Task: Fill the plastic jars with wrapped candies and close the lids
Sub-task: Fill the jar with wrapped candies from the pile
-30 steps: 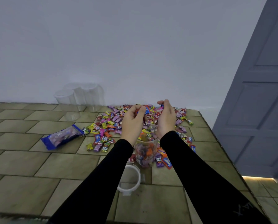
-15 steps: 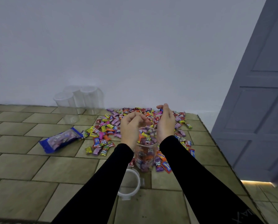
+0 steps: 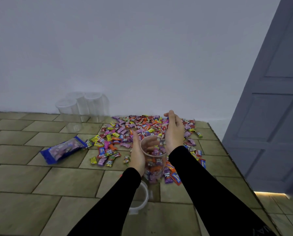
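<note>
Head view: nearest, a clear lid [image 3: 139, 200] lies flat on the tiled surface [image 3: 40, 181], partly hidden by the left sleeve. Just beyond it stands the open jar [image 3: 153, 159], upright, clear, about half full of wrapped candies. The left hand [image 3: 139, 155] wraps round its left wall, fingers seen through the plastic. The right hand [image 3: 174, 132] hovers beside the rim, fingers curled, pinching something small; what it is cannot be told. The candy pile [image 3: 135, 132] spreads behind and beside the jar. A blue candy bag [image 3: 64, 149] lies left. Three empty jars [image 3: 81, 109] stand by the wall.
</note>
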`<state>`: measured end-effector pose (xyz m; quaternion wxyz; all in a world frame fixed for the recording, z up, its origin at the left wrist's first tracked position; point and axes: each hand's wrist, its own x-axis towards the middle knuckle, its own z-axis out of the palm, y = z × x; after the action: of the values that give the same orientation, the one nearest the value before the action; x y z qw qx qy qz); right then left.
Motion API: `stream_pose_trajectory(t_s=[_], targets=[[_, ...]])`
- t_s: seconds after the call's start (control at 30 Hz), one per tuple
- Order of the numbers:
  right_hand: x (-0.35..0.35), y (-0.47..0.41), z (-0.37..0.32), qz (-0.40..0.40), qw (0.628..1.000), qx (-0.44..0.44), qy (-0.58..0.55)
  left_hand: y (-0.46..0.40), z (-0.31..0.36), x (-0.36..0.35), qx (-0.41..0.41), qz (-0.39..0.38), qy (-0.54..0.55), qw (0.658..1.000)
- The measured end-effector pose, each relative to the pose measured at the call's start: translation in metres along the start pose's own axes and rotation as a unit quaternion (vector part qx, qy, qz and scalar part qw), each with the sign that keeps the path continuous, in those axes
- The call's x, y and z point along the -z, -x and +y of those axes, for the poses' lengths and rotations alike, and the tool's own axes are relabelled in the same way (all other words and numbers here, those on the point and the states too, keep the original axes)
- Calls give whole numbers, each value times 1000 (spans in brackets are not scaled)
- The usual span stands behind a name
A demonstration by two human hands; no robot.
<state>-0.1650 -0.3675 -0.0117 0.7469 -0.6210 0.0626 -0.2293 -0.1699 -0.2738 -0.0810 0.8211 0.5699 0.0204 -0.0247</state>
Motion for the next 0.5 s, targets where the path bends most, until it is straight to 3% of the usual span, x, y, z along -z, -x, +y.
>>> stream_pose_trajectory(t_s=[0.5], targets=[[3, 1, -1, -23, 998, -18, -64, -6, -6, -4, -9, 41, 43, 998]])
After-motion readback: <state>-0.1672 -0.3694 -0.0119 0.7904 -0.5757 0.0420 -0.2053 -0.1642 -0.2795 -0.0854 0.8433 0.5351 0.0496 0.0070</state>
